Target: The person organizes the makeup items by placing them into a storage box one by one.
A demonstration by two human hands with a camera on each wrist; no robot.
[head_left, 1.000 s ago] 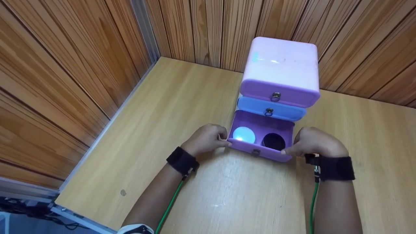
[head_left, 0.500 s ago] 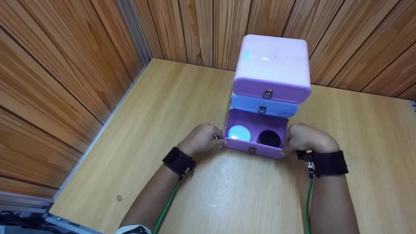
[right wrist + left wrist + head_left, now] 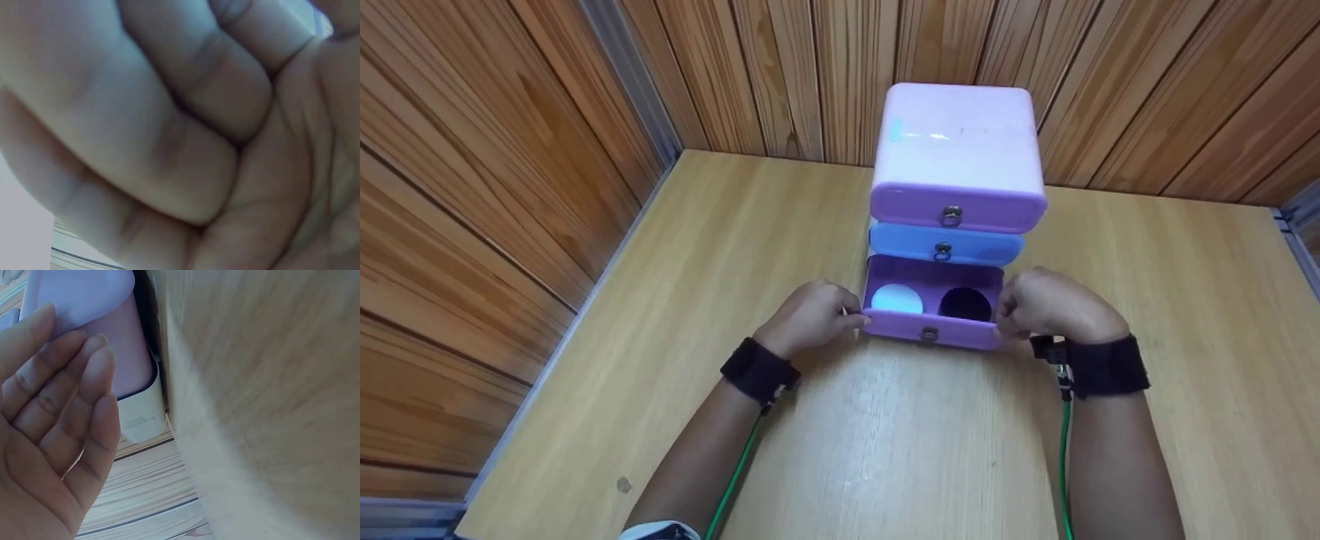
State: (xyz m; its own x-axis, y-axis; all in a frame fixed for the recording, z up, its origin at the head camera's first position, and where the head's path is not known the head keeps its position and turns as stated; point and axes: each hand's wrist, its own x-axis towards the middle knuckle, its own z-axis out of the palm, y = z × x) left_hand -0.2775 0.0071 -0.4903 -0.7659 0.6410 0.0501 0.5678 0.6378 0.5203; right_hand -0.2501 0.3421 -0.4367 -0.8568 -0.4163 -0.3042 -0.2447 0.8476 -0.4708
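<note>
In the head view, a small chest of drawers (image 3: 960, 139) has its purple bottom drawer (image 3: 896, 325) pulled out. My left hand (image 3: 814, 315) pinches the drawer's left front corner between thumb and fingers. At the right front corner, my right hand (image 3: 1054, 304) grips the drawer with curled fingers. A pale round object (image 3: 897, 298) lies inside on the left and a dark round object (image 3: 966, 304) on the right. The left wrist view shows the left fingers (image 3: 95, 377) along the drawer's side; in the right wrist view, curled fingers (image 3: 169, 124) hide the drawer.
Above the open drawer are a blue drawer (image 3: 945, 244) and a purple top drawer (image 3: 958, 208), each with a ring pull. The chest stands on a wooden table (image 3: 750, 225) near a wood-panelled back wall (image 3: 787, 75). Another panelled wall (image 3: 472, 225) is on the left.
The bottom drawer has slid a little inward, with both hands moving along at its corners. The head view has turned, so the chest sits further left in it.
</note>
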